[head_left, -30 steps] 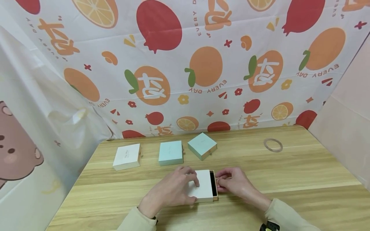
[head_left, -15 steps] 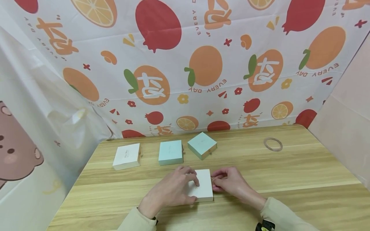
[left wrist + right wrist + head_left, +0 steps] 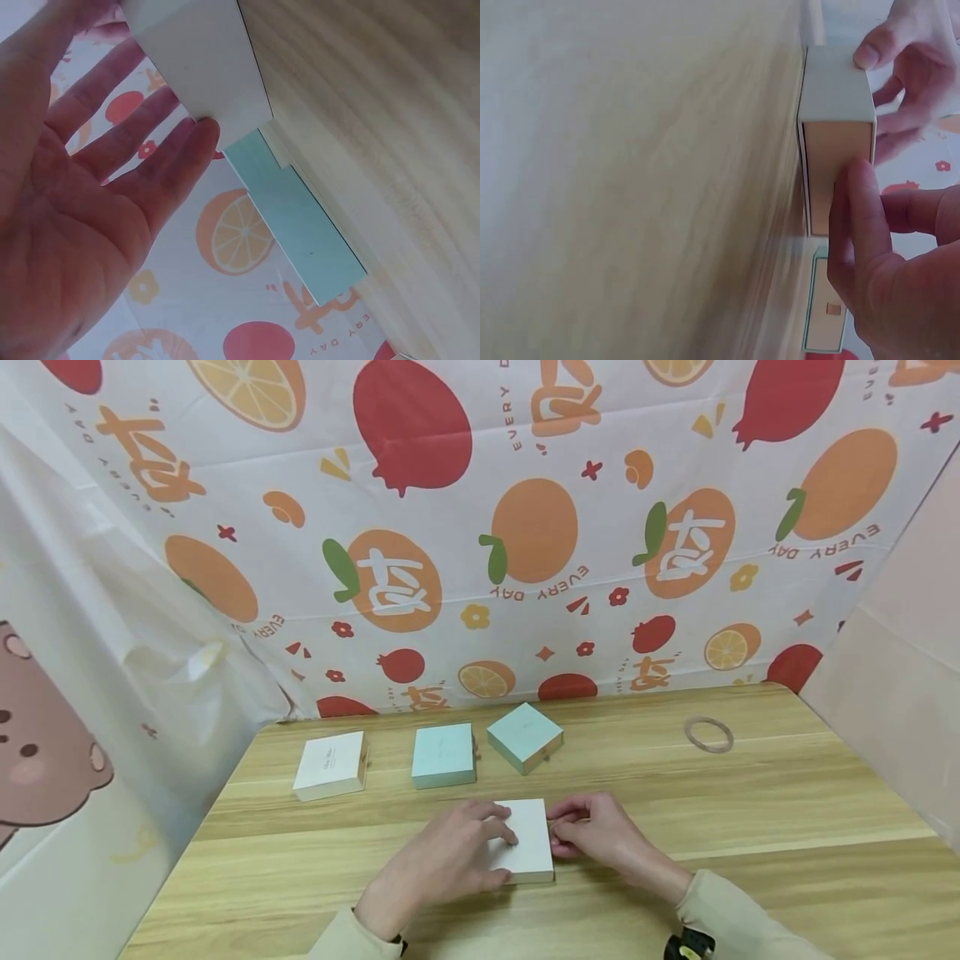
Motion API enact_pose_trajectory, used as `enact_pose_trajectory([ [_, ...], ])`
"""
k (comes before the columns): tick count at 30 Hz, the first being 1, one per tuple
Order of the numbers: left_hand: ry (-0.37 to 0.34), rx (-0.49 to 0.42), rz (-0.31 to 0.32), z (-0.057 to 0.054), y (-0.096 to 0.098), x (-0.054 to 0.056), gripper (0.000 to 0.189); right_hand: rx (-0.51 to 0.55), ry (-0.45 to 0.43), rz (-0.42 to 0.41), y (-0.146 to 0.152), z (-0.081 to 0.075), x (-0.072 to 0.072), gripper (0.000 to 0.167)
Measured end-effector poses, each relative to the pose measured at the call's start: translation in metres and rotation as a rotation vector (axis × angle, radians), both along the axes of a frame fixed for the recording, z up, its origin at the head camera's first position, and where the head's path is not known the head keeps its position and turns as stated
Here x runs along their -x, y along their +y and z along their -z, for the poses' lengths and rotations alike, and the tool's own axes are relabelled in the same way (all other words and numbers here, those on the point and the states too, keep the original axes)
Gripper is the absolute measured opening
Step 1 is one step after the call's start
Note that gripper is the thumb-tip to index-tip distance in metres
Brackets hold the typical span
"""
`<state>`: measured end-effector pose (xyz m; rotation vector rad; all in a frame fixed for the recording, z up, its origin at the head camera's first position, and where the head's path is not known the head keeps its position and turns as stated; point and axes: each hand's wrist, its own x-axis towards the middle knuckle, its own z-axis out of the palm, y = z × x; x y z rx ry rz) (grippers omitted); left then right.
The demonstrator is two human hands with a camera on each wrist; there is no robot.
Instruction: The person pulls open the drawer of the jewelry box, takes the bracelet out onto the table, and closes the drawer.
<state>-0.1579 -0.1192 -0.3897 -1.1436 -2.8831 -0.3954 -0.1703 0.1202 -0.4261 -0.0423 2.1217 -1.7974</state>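
Observation:
A white drawer box lies on the table between the two hands, its tan drawer front flush with the sleeve. My left hand rests on its left part, fingers spread over the lid and thumb at the near edge. In the left wrist view, that hand's fingers look fairly straight beside the box. My right hand is at the drawer front, thumb and forefinger brought together against its middle. Those fingertips hide any pull tab there.
Behind stand another white box, a teal box and a second teal box turned cornerwise. A greyish ring lies at the back right. A fruit-print cloth hangs behind the wooden table.
One second ago the drawer stuck out to the right with its dark inside showing; the right hand has moved left and the drawer is now in. The left hand has barely moved.

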Motion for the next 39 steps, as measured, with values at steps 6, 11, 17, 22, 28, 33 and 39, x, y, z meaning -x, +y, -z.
enact_pose_trajectory([
  [6, 0.026, -0.014, 0.029, 0.003, 0.010, 0.001, 0.028, 0.019, -0.046, -0.032, 0.026, -0.001, 0.000, 0.028],
  [11, 0.013, -0.025, 0.035, 0.006, 0.035, 0.013, 0.027, -0.016, -0.001, -0.027, 0.063, -0.003, -0.002, 0.033],
  [17, 0.019, -0.023, 0.026, 0.011, 0.074, 0.037, 0.030, -0.056, 0.029, 0.028, 0.110, -0.005, -0.002, 0.037],
  [22, 0.029, -0.033, 0.035, 0.014, 0.104, 0.060, 0.030, -0.098, 0.016, 0.092, 0.139, -0.005, -0.004, 0.038],
  [28, -0.004, -0.022, 0.024, 0.011, 0.131, 0.079, 0.030, -0.117, 0.020, 0.125, 0.158, -0.005, -0.006, 0.040],
  [33, 0.019, 0.010, 0.012, 0.010, 0.148, 0.089, 0.031, -0.112, 0.024, 0.129, 0.165, -0.003, -0.008, 0.039],
  [39, 0.046, 0.040, -0.026, 0.014, 0.171, 0.101, 0.032, -0.124, 0.016, 0.135, 0.171, -0.001, -0.009, 0.040],
])
